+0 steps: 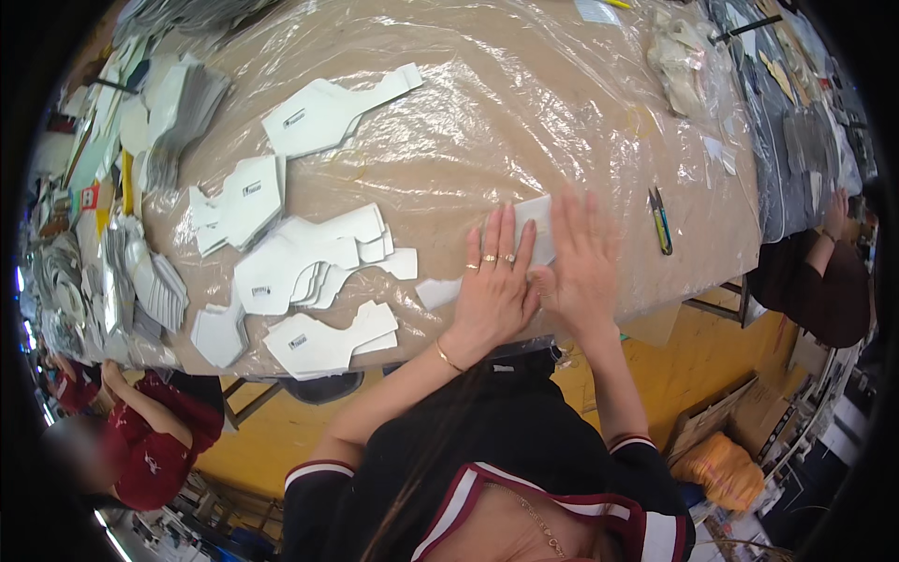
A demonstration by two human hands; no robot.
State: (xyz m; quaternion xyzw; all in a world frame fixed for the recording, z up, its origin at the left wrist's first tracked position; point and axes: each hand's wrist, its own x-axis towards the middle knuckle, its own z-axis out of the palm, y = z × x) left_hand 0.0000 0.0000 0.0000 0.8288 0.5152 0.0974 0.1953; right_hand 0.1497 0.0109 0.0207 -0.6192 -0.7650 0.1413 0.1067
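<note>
My left hand [496,272] lies flat with its fingers stretched out over a white cut piece [434,293] near the table's front edge. Close beside it, thumb almost meeting thumb, is my right hand [581,267], fingers extended and their tips blurred by motion. The white piece shows past my left fingertips and left of that hand; its middle is hidden under my hands. To the left lie several white cut pieces in small stacks, among them one overlapping stack [295,267] and a front one [323,339].
Thread snips [661,223] lie right of my hands on the plastic-covered table [524,122]. Tall stacks of grey-white pieces [178,122] line the left side. A plastic bag [679,56] and grey material [805,150] are at the right. People sit at lower left and far right.
</note>
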